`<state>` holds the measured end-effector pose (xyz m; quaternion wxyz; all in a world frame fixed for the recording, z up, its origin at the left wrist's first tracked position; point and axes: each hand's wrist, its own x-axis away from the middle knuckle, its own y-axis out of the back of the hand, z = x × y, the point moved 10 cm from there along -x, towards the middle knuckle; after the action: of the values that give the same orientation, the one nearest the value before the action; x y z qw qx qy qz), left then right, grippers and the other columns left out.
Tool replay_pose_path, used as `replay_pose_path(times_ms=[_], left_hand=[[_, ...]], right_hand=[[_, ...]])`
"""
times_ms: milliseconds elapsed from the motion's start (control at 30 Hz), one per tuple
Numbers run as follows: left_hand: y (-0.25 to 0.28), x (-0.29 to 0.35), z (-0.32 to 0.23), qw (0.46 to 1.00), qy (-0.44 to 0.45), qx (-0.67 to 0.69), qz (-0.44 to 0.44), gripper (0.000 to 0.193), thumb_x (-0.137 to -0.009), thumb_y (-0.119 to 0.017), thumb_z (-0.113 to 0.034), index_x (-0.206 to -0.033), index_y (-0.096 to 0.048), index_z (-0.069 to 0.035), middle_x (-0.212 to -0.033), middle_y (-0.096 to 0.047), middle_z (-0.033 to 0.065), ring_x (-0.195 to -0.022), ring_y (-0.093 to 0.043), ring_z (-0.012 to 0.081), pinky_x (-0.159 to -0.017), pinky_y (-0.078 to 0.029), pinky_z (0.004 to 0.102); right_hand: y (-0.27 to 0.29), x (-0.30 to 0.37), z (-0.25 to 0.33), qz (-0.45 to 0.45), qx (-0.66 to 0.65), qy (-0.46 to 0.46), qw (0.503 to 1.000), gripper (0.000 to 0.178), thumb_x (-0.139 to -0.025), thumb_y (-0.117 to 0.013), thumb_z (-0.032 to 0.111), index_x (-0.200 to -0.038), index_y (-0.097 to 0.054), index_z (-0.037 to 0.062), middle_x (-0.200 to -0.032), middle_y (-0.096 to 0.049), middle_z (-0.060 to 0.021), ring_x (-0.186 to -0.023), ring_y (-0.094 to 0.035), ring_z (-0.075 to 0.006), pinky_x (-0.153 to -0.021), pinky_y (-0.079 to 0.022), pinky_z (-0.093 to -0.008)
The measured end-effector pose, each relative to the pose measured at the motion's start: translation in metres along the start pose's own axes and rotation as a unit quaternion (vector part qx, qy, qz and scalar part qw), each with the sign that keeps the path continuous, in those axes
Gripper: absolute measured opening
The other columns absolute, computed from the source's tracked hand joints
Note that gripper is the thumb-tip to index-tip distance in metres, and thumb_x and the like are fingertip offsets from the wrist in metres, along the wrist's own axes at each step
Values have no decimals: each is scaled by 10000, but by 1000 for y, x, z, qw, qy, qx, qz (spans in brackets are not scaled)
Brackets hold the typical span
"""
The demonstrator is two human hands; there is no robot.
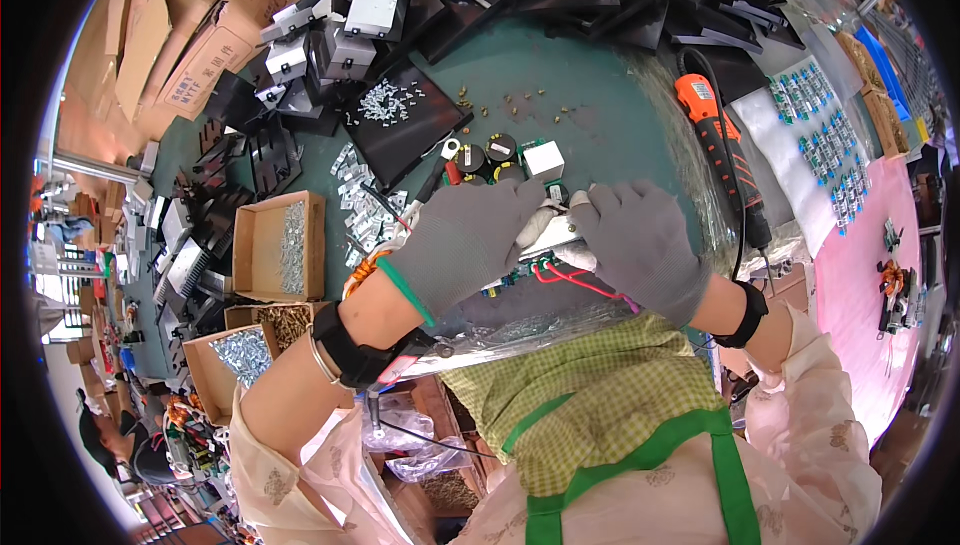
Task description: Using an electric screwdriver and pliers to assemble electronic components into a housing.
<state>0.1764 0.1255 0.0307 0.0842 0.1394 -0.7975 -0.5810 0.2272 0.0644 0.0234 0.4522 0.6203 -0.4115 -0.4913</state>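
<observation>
Both my hands wear grey work gloves and meet over a circuit board assembly (pixel 497 285) near the bench's front edge. My left hand (pixel 470 230) has its fingers closed on the left end of a silvery metal plate (pixel 550 238) at the assembly. At the plate's right end, my right hand (pixel 640 245) grips with thumb and fingers. Beyond the fingers stand dark round capacitors (pixel 500 149) and a white block (pixel 543 161). Red wires (pixel 570 279) run out on the near side. The gloves hide much of the board.
Small screws (pixel 388 103) lie on a black panel (pixel 400 140), left of loose brass pieces (pixel 513 100). Metal clips (pixel 362 200) and a cardboard box of screws (pixel 292 245) are at left. An orange-black power screwdriver (pixel 725 140) and rows of small boards (pixel 835 150) lie right.
</observation>
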Motion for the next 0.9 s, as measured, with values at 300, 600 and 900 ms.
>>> replay_pose_path(times_ms=[300,600,900], left_hand=[[-7,22,17,993,4,-113,37,286,-684,-645,-85,-929,-499,-84,-762,-545,69,-668,-611,255,-529,-473,358],[-29,52,25,960,-15,-280,-11,179,-703,-613,-159,-857,-535,-111,-711,-479,18,-642,-544,159,-499,-427,304],[-18,57,17,957,17,-290,-24,203,-779,-582,-149,-949,-532,-50,-789,-507,86,-724,-540,226,-614,-434,349]], right_hand=[[-16,-11,2,60,3,156,986,98,-791,-542,208,-803,-561,112,-678,-533,-24,-660,-573,-176,-642,-428,-317],[-24,-11,-3,87,-54,126,987,116,-814,-533,215,-825,-558,102,-690,-559,-29,-652,-608,-183,-627,-446,-332],[4,-14,2,81,-54,119,988,319,-796,-601,334,-980,-578,73,-870,-568,-50,-888,-575,-190,-762,-433,-340]])
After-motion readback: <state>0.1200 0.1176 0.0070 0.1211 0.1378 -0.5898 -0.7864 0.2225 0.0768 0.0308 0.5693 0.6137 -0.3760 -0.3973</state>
